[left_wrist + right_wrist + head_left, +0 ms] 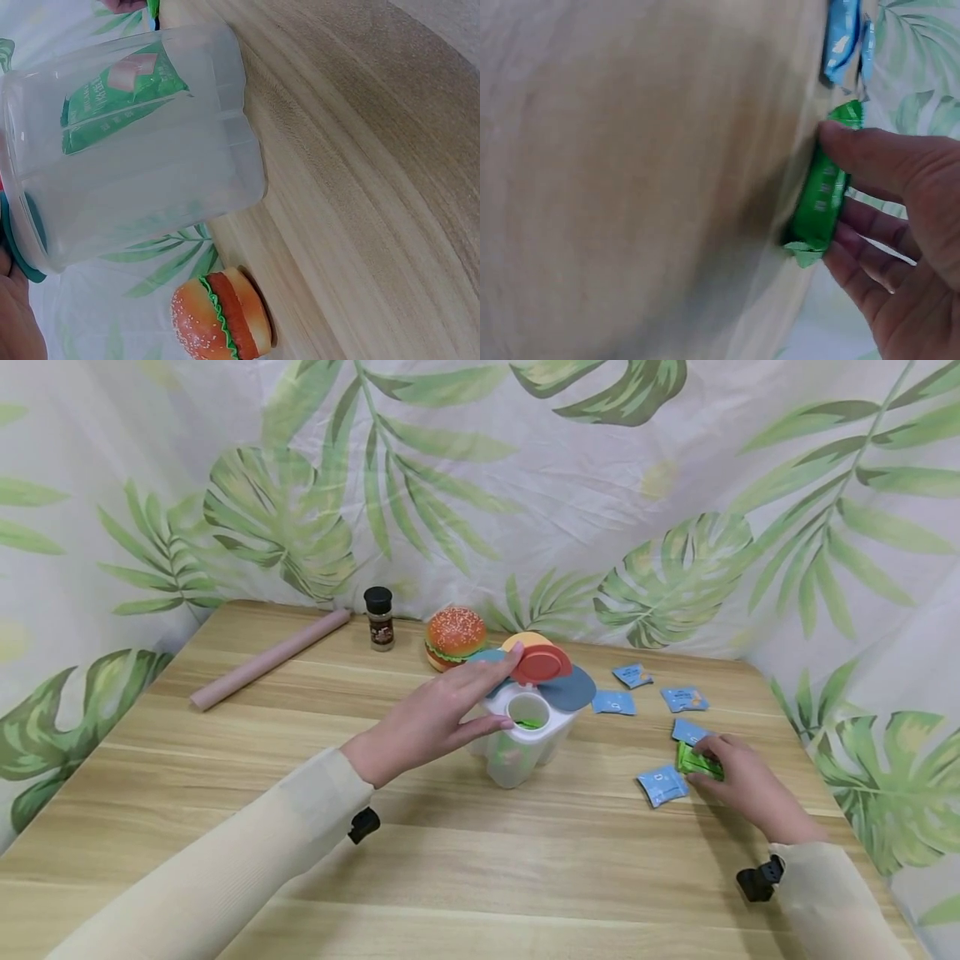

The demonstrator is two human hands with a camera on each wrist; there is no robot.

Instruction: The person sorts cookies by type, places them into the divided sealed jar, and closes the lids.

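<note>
A translucent storage container (512,762) with a white top stands upright on the table, its red flip lid (542,664) raised over a round opening. Through its wall shows a green packet (124,94). My left hand (438,714) reaches across the top; its fingers are extended against the raised lid and the thumb touches the opening's rim. At the right, my right hand (746,785) pinches another green packet (821,199) between thumb and fingers, close over the table. Blue packets (663,786) lie around that hand, one right beside its fingers.
Behind the container sits a toy hamburger (456,635), with a black-capped spice jar (380,620) to its left. A pink roll (270,660) lies at the back left. More blue packets (684,698) are spread at the back right, before a leaf-patterned cloth (450,485).
</note>
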